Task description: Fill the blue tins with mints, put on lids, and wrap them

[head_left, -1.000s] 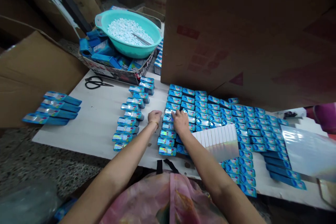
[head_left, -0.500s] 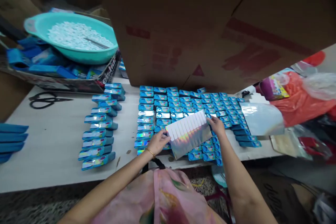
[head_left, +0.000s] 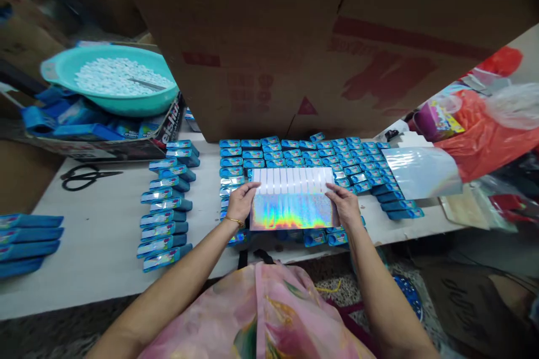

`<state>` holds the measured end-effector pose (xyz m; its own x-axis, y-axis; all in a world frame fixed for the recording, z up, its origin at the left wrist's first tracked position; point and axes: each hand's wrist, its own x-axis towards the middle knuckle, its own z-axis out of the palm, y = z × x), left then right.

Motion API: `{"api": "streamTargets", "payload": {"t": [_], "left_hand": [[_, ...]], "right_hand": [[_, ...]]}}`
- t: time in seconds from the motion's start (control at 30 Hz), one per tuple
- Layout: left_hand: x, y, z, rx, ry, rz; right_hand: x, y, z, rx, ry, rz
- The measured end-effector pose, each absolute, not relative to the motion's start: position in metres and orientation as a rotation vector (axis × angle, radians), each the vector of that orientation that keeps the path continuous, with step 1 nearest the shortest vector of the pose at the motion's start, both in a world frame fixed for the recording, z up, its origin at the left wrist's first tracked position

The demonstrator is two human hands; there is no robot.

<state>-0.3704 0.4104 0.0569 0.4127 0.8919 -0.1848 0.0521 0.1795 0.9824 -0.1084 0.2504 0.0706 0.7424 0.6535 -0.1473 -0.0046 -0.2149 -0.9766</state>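
Between my two hands is a shiny holographic sheet (head_left: 290, 211) with a row of white strips along its far half. My left hand (head_left: 242, 202) pinches its left edge, thumb on top. At the right edge my right hand (head_left: 343, 202) grips it the same way. The sheet is held roughly level above rows of small blue boxes (head_left: 231, 162), hiding some of them. To the right, another glossy sheet (head_left: 423, 173) lies beside the rows, partly over some boxes.
At left stand a column of blue boxes (head_left: 166, 219), black scissors (head_left: 90, 176) and a turquoise basin (head_left: 126, 102) of small white pieces, on a carton. A large cardboard box (head_left: 269, 56) walls off the back. Red plastic bags (head_left: 484, 140) lie at right.
The sheet has turned from a tilt to lie straight across in front of me. My right hand has come lower and my left hand slightly higher; both still hold it.
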Motion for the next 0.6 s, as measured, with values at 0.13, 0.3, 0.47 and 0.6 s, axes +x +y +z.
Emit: {"api": "streamTargets", "payload": {"t": [0.13, 0.3, 0.47, 0.6], "left_hand": [[-0.384, 0.415, 0.071, 1.279, 0.843, 0.591], [-0.402, 0.417, 0.086, 1.62, 0.812, 0.63], [-0.412, 0.413, 0.103, 2.005, 0.78, 0.671], [-0.416, 0.407, 0.125, 2.138, 0.79, 0.821]], "right_hand": [[-0.115, 0.248, 0.085, -1.679, -0.54, 0.729], [-0.127, 0.236, 0.107, -1.642, -0.677, 0.845], [-0.13, 0.231, 0.107, -1.679, -0.654, 0.765], [-0.142, 0.227, 0.128, -1.919, -0.992, 0.461]]}}
